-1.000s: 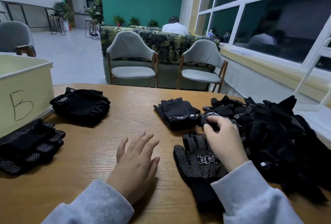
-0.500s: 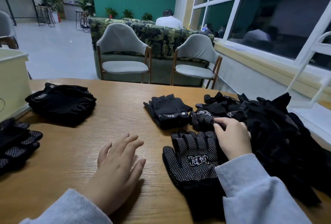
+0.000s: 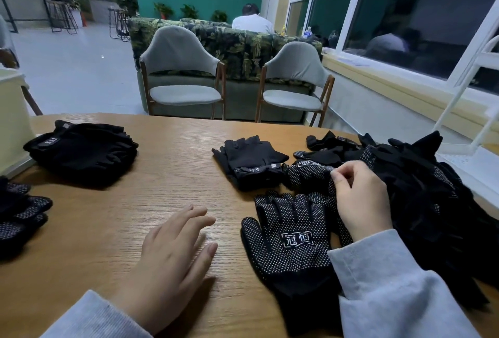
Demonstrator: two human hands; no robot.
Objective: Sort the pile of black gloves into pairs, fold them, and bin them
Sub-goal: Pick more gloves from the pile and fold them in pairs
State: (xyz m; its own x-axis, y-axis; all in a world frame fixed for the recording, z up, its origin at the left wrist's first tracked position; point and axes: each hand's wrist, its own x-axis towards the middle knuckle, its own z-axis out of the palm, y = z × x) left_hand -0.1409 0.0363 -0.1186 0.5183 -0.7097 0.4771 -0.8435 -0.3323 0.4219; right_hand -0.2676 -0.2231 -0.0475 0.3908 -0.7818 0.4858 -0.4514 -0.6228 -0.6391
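Gloves (image 3: 253,164) marked "5.11" lie beside dotted glove (image 3: 310,175) the right hand (image 3: 360,200) pinches.

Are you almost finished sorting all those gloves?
Not nearly. Done: a stack of plain gloves and some dotted gloves sit sorted at the table's left. In hand: the right hand pinches a dotted glove at the pile's edge, likely a match for the flat dotted glove. The left hand rests open. Left: the big pile and the binning.

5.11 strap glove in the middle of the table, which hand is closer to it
Right. The right hand pinches a dotted glove just right of the 5.11 glove; the left hand rests flat on the table, nearer the person.
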